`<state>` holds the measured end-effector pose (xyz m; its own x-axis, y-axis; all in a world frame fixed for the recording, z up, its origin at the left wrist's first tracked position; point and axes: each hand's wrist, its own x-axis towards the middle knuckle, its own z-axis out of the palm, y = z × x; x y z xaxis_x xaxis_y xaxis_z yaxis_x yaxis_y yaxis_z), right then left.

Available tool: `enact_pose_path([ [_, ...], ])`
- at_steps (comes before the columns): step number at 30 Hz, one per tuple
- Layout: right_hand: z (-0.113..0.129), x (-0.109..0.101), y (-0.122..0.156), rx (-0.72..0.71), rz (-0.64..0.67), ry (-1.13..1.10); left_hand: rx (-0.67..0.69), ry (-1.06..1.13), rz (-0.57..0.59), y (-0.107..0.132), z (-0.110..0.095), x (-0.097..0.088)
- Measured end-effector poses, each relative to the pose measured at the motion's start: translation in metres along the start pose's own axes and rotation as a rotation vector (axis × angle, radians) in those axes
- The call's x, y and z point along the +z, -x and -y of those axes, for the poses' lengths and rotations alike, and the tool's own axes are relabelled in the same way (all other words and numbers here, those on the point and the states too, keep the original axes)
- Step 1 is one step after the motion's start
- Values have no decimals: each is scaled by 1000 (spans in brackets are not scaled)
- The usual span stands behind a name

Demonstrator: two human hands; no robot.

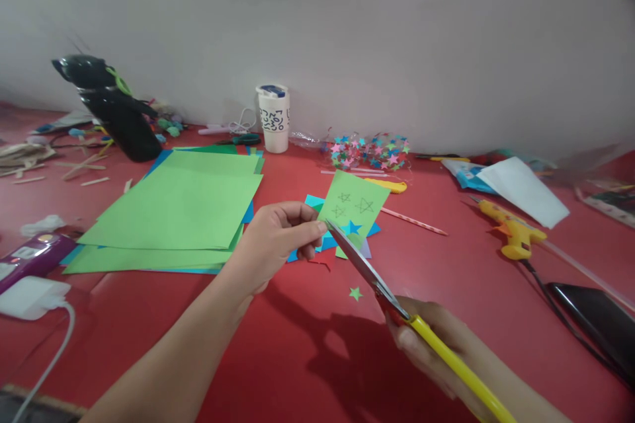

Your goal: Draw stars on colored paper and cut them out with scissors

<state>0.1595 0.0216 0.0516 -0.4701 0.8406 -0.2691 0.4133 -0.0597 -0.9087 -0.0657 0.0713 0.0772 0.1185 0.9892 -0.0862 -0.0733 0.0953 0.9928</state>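
My left hand pinches the left corner of a small green paper between thumb and fingers. Three stars are drawn in pencil on that paper. Yellow-handled scissors are in my right hand, blades pointing up and left, their tips close to my left thumb and the paper's edge. Just beyond the blades a blue star shape shows. Blue paper scraps lie under and around the green paper. A small green paper star rests on the red table below the blades.
Green sheets are stacked at left, with a black bottle behind. A white cup and star garland stand near the wall. At right are a yellow glue gun and a black device. A striped straw lies mid-table.
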Motion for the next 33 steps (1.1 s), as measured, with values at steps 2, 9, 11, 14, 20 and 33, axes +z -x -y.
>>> enact_pose_path([
  [2,1,0,0,-3,-13,4,3,5,1,0,0,0],
  [9,1,3,2,43,-49,13,-6,1,-1,0,1,0],
  [11,1,4,2,46,-65,25,-6,5,2,0,1,0],
  [14,-1,4,1,39,-63,37,-9,12,4,0,1,-1],
  [20,-9,3,-4,17,29,-11,12,33,-1,-1,4,2],
  [33,-13,-1,-11,-25,111,26,147,37,-77,2,7,4],
])
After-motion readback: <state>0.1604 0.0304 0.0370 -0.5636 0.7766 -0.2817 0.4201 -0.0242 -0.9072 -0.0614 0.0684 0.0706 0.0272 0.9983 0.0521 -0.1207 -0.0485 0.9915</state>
